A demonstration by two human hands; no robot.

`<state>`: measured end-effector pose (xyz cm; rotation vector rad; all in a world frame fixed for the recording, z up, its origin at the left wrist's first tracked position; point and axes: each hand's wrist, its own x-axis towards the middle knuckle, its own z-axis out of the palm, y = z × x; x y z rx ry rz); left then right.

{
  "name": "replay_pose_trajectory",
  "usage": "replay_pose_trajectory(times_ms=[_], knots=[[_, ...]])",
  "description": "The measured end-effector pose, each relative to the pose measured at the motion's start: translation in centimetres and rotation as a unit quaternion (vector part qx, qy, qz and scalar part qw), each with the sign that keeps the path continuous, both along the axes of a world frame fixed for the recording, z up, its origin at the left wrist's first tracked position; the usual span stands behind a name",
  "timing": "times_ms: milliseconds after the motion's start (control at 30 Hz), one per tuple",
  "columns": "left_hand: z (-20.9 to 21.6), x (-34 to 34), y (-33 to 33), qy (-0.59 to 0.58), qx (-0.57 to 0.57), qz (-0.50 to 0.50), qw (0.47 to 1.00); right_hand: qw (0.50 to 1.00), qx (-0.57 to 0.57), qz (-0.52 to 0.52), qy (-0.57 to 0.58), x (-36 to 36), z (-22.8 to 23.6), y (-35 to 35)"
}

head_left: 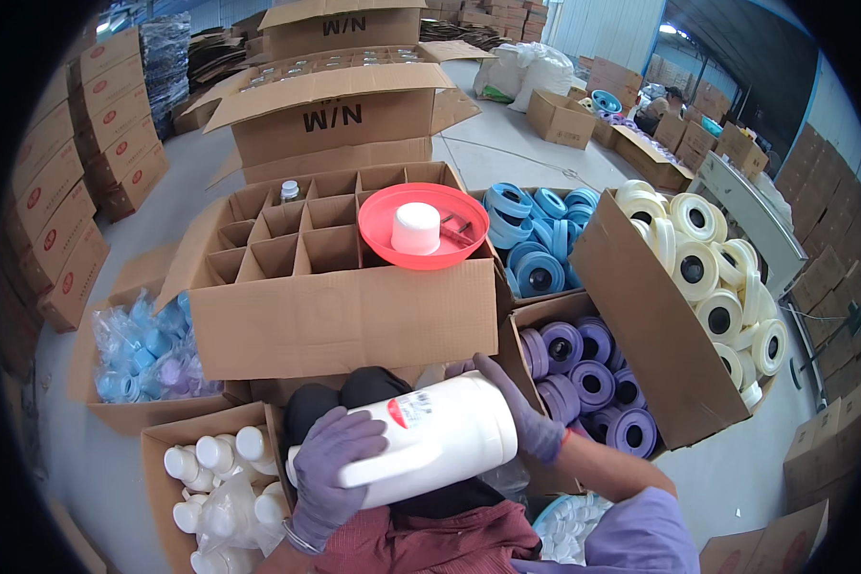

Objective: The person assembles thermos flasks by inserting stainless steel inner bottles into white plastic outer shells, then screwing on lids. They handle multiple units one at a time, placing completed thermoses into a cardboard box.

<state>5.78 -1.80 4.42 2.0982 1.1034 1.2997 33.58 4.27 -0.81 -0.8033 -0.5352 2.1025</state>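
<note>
A white thermos jug [454, 435] with a small red mark lies tilted on its side above my lap, its wide end pointing right. My gloved left hand [335, 469] is closed around the handle end. My gloved right hand [531, 418] grips the wide end from behind, so some of its fingers are hidden. Beyond the jug, a divided carton [344, 320] stands with its flaps spread. On the carton's right side rests a red basin [378, 230] holding a white cup-shaped piece [416, 228] and some small dark parts. A small bottle [290, 191] pokes up from one compartment.
Boxes of purple rings [591, 383], blue rings [536, 234] and cream rings [695, 270] stand to the right. At left are white cups [215, 452] and bagged blue and lilac caps [148, 349]. Farther off, stacked cartons [115, 115] and a seated person [655, 110] are visible.
</note>
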Motion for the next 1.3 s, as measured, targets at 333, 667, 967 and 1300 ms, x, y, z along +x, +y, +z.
replay_pose_trajectory(times_ms=[333,667,967,1300], knots=[[-0.6,-1.7,0.3,-0.008,0.027,0.05,0.998,0.955,0.226,0.059,-0.181,-2.2,4.8,2.1],[-0.3,-4.3,0.2,-0.201,-0.219,0.127,0.946,0.851,0.465,0.083,-0.229,-4.9,8.3,2.3],[-1.0,-9.3,0.1,-0.24,-0.17,0.255,0.921,0.739,0.566,0.02,-0.366,-9.8,8.9,10.4],[-6.0,-7.8,2.0,-0.555,-0.157,0.138,0.805,0.478,0.601,-0.196,-0.61,-4.9,9.5,24.0]])
